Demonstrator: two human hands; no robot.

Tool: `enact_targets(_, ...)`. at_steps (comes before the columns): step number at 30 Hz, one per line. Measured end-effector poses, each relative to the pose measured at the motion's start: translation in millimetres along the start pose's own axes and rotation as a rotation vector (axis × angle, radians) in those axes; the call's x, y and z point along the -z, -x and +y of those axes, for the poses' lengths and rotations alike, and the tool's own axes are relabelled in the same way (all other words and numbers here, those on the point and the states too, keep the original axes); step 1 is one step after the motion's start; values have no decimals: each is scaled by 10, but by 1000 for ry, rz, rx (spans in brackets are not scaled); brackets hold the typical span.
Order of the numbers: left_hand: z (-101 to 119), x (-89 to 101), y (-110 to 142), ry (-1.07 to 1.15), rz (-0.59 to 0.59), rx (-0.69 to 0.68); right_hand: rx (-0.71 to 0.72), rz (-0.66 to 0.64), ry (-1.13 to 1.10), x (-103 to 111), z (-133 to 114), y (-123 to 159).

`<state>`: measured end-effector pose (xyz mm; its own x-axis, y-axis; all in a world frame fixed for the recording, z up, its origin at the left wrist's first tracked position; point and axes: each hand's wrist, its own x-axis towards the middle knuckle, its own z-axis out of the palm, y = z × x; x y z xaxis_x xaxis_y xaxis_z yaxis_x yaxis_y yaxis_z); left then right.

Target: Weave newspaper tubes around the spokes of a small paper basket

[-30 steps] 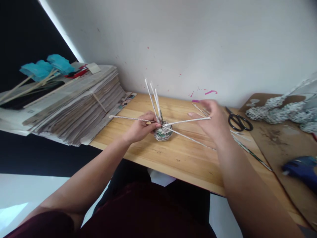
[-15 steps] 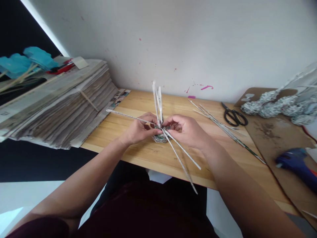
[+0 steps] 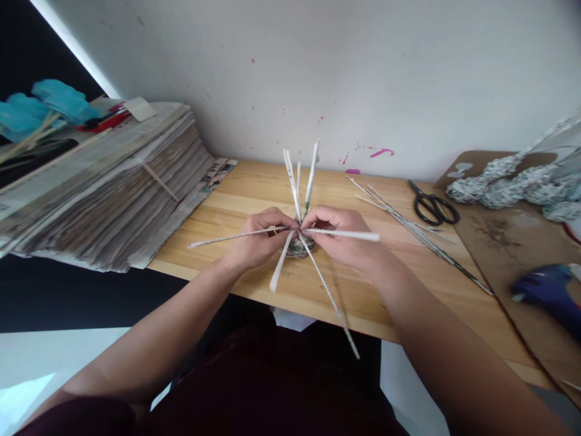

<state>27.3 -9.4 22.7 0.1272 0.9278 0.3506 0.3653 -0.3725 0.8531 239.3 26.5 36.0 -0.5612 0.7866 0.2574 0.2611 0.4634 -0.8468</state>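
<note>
A small woven base of rolled newspaper (image 3: pixel 300 246) sits on the wooden table (image 3: pixel 327 290), mostly hidden by my hands. Thin paper sticks (image 3: pixel 295 181) fan out of it upward, sideways and toward me. My left hand (image 3: pixel 258 239) is closed on the base's left side, pinching a stick that points left. My right hand (image 3: pixel 345 239) is closed on the right side, with a stick (image 3: pixel 349 234) running across its fingers to the right. The two hands nearly touch at the centre.
A tall stack of newspapers (image 3: pixel 104 181) fills the left, with blue items (image 3: pixel 40 106) on top. Loose paper sticks (image 3: pixel 408 227) and black scissors (image 3: pixel 431 206) lie to the right. Further right are a brown board (image 3: pixel 521 254), woven paper pieces (image 3: pixel 512 184) and a blue glue gun (image 3: pixel 549 293).
My right hand came back from the loose sticks to the woven base and closed on it. The sticks have shifted: one more now points up, one lies right, one points toward me.
</note>
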Motion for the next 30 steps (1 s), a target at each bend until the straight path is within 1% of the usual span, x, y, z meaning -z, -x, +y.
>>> enact_targets(2,13,13,-12,9,-33,16,47,15,13,-13,9,-12)
enact_targets(4,19,25,-18,5,-45,34,97,60,28,-24,9,-25)
enact_targets(6,7,25,-13,15,-24,45,123,104,51,-32,4,-35)
enact_targets(9,-30,5,10,36,19,31,118,108,50,-39,-10,-37)
enact_targets(13,-53,-25,45,-34,51,-46,83,66,76,-35,-28,-25)
enact_targets(15,-51,-35,59,-77,120,-97,65,64,111,-37,-31,-21)
enact_targets(17,-51,-42,67,-133,196,-179,66,77,110,-43,-26,-24)
enact_targets(18,-53,-44,69,-152,209,-229,73,79,98,-48,-22,-27)
enact_targets(20,-65,-45,68,-138,177,-295,86,83,81,-56,-13,-33)
enact_targets(22,-80,-43,67,-57,108,-269,98,83,87,-59,-7,-36)
enact_targets(25,-103,-31,68,67,36,-145,125,81,132,-57,-3,-30)
enact_targets(27,-115,-19,68,115,14,-94,135,72,149,-52,-3,-23)
enact_targets(30,-118,-4,66,117,24,-100,120,69,134,-46,-9,-17)
